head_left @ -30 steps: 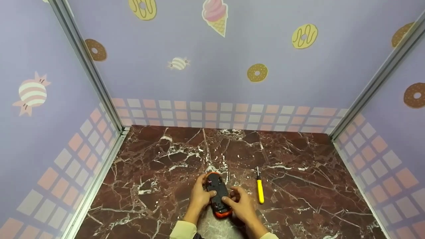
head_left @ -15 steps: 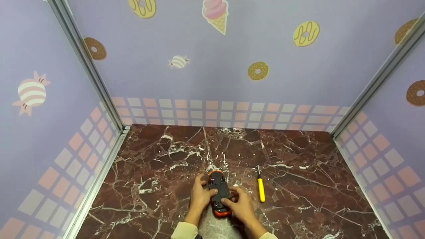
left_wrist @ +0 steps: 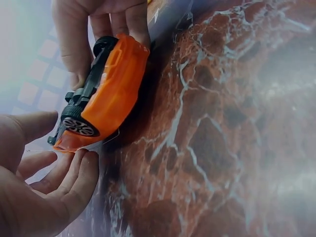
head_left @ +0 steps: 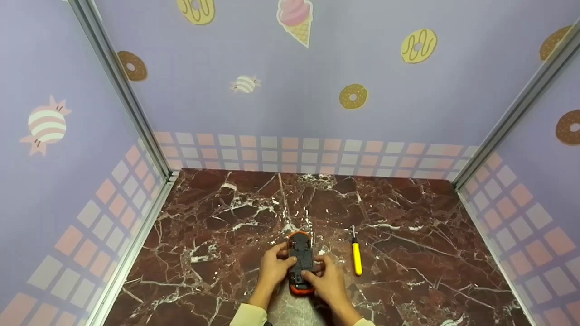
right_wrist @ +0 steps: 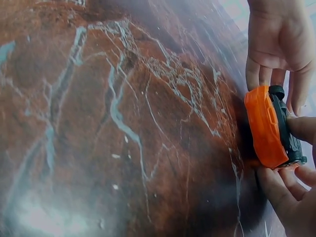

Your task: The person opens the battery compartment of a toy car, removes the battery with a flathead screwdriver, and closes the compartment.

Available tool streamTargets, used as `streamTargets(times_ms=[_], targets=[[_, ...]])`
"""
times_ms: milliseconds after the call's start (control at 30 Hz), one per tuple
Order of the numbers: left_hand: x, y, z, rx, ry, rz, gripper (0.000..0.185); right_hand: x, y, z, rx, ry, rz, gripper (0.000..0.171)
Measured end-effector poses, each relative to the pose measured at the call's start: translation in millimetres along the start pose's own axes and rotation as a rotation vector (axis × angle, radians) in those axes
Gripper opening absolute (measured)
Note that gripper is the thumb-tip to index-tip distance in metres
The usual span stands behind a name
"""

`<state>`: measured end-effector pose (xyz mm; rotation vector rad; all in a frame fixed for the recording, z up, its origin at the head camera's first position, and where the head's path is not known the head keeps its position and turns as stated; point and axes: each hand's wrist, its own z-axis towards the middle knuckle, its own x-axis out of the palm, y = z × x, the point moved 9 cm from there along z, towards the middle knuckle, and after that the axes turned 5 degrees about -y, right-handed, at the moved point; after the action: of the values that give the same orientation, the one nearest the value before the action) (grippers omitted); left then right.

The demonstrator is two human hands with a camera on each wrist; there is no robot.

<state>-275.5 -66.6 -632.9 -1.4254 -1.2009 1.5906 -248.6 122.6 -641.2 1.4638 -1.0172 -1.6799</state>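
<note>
An orange toy car (head_left: 301, 246) is upside down between both hands, its black underside facing up. The left hand (head_left: 274, 267) grips its left side, thumb on the underside. From the right, the right hand (head_left: 331, 280) pinches the car, its thumb lying on the black base. In the left wrist view the orange body (left_wrist: 118, 84) and a spoked wheel (left_wrist: 79, 127) show, the left fingertips touching one end. The right wrist view has the car (right_wrist: 266, 128) tilted on its side between the two hands. Part of the car is hidden by the fingers.
A screwdriver with a yellow handle (head_left: 357, 260) lies on the marbled table (head_left: 408, 280), right of the right hand, its tip pointing away. Lilac panels (head_left: 290, 108) with printed sweets enclose the table at the back and both sides, with metal posts (head_left: 122, 90) in the corners.
In the head view the toy car has turned slightly to stand straighter and shifted a little right, with both hands keeping hold. The left fingers have shifted along its side. The screwdriver lies still.
</note>
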Motion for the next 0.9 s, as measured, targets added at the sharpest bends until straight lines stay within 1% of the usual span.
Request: streamTargets(times_ms=[67,133,200,333,433,500,667,767,900], targets=[[-0.7,0.7,-1.1,-0.015,0.018,-0.028,0.060,-0.1,-0.1,-0.3,0.004,-0.009,-0.006,0.053],[0.2,2.3,-2.1,-0.039,0.050,-0.076,0.063,0.0,-0.5,-0.4,0.008,-0.016,-0.016,0.053],[1.4,2.3,-3.3,-0.044,0.084,-0.105,0.062,0.1,-1.0,-0.1,0.013,-0.022,-0.025,0.055],[5.7,-2.1,-6.6,-0.022,0.179,-0.161,0.064,0.5,-0.1,0.2,0.017,-0.019,-0.014,0.057],[9.3,-5.7,-9.0,-0.001,0.248,-0.191,0.072,1.4,-0.3,1.1,0.022,-0.003,0.008,0.058],[11.5,-7.5,-9.7,0.010,0.279,-0.202,0.076,0.9,-0.4,2.3,0.020,0.006,0.018,0.057],[15.9,-9.1,-8.6,0.036,0.299,-0.188,0.084,-1.1,-0.8,5.0,0.017,0.021,0.025,0.055],[19.7,-7.4,-9.2,0.035,0.307,-0.199,0.090,-2.1,-1.1,6.4,0.016,0.031,0.040,0.055],[23.0,-7.2,-10.7,0.063,0.307,-0.207,0.094,-2.6,-2.1,7.9,0.017,0.052,0.073,0.056]])
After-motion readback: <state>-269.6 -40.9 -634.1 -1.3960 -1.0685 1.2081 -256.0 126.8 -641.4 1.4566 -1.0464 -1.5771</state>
